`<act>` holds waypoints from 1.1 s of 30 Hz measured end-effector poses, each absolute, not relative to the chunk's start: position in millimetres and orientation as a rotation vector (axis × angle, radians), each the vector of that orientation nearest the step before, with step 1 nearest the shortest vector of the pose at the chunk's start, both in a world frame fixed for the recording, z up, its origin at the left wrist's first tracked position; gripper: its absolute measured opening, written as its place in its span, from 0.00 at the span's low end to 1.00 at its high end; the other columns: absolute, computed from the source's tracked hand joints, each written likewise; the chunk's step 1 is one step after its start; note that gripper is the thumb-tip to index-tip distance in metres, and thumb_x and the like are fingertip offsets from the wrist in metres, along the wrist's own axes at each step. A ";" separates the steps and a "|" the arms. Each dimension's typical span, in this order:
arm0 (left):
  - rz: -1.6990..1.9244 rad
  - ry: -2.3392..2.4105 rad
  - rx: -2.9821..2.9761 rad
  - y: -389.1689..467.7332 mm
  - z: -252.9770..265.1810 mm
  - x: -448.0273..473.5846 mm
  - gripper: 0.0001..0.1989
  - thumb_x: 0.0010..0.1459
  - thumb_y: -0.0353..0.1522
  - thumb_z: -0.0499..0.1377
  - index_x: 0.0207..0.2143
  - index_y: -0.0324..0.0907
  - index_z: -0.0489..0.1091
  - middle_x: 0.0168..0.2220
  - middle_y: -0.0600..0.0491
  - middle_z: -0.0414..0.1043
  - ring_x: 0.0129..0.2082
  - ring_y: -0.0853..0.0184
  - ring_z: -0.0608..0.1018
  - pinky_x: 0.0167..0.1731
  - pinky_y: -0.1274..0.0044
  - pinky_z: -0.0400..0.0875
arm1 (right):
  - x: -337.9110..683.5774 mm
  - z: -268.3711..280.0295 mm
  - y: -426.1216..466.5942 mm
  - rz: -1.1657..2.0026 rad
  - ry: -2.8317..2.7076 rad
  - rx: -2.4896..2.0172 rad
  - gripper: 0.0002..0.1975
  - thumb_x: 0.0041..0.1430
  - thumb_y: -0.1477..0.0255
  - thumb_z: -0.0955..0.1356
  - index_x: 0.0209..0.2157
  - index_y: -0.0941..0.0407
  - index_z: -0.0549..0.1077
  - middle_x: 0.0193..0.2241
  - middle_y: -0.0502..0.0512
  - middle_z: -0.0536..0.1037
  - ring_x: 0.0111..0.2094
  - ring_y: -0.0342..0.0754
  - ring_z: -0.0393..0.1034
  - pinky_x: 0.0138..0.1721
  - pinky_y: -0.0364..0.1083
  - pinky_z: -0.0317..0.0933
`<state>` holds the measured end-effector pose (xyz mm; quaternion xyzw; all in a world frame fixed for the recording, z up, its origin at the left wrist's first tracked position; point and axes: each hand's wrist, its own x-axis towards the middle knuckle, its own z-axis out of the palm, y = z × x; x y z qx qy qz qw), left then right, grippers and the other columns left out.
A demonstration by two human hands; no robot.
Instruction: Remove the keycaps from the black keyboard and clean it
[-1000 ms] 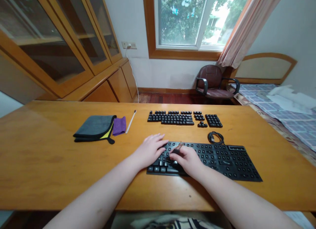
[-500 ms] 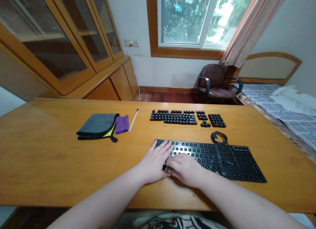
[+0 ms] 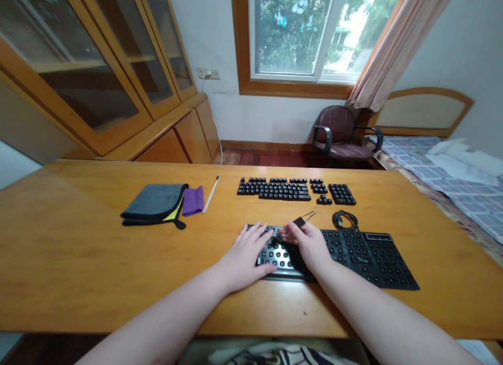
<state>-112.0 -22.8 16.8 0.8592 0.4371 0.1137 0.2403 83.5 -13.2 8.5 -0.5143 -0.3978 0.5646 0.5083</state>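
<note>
A black keyboard [image 3: 353, 270] with most of its keycaps off, bare switches showing, lies in front of me. My left hand [image 3: 247, 257] rests spread on its left end, fingers on the upper rows and thumb near the lower edge. Over the keyboard's left half, my right hand [image 3: 308, 244] is closed on a keycap puller [image 3: 299, 222], a small black handle whose two thin wires point away to the upper right. A dark keycap [image 3: 279, 237] shows at the right fingertips; whether they grip it or only touch it I cannot tell.
Removed keycaps [image 3: 285, 191] stand in keyboard order behind the keyboard, beside its coiled cable [image 3: 346, 219]. To the left lie a folded grey cloth [image 3: 153, 201], a purple cloth [image 3: 193, 201] and a white brush [image 3: 211, 194]. All rest on the wooden table [image 3: 98, 270].
My right hand has risen from the keyboard's lower left corner and moved right, bringing the puller into sight. My left hand has stayed on the left end, its thumb now spread out.
</note>
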 end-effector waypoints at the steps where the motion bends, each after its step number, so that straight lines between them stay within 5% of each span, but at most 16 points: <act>1: 0.393 1.240 2.281 -20.8 20.9 -108.3 0.34 0.53 0.45 0.57 0.60 0.46 0.54 0.63 0.46 0.53 0.62 0.56 0.57 0.60 0.60 0.49 | 83.5 8.4 -12.2 1.392 -0.897 -1.224 0.21 0.43 0.54 0.72 0.28 0.58 0.74 0.26 0.56 0.79 0.29 0.49 0.74 0.36 0.49 0.68; 4: 0.606 1.285 2.057 -13.7 28.2 -91.8 0.26 0.54 0.38 0.58 0.55 0.45 0.61 0.54 0.46 0.65 0.50 0.61 0.72 0.52 0.67 0.66 | 84.1 8.0 -11.1 1.408 -0.817 -1.172 0.20 0.41 0.55 0.73 0.28 0.59 0.75 0.25 0.56 0.78 0.30 0.48 0.74 0.36 0.48 0.68; 8: 0.769 1.247 1.787 -8.5 18.6 -72.1 0.18 0.52 0.30 0.60 0.48 0.43 0.68 0.44 0.49 0.71 0.39 0.67 0.76 0.42 0.74 0.74 | 85.9 4.3 -11.5 1.409 -0.830 -1.124 0.17 0.44 0.58 0.73 0.29 0.58 0.75 0.27 0.55 0.78 0.31 0.47 0.73 0.36 0.46 0.68; 23: 0.870 1.068 2.309 -13.4 5.6 -80.9 0.13 0.57 0.28 0.57 0.44 0.47 0.72 0.44 0.53 0.72 0.44 0.68 0.73 0.48 0.75 0.69 | 85.9 6.5 -10.9 1.538 -0.867 -1.138 0.16 0.42 0.60 0.74 0.26 0.58 0.76 0.24 0.52 0.76 0.26 0.44 0.69 0.31 0.45 0.65; 33: 0.903 0.997 2.397 -11.3 18.3 -81.4 0.05 0.54 0.34 0.60 0.35 0.48 0.75 0.35 0.54 0.74 0.39 0.67 0.73 0.44 0.73 0.67 | 88.9 13.9 -15.9 1.261 -1.148 -1.259 0.17 0.46 0.57 0.71 0.26 0.58 0.77 0.26 0.55 0.78 0.30 0.48 0.70 0.35 0.46 0.62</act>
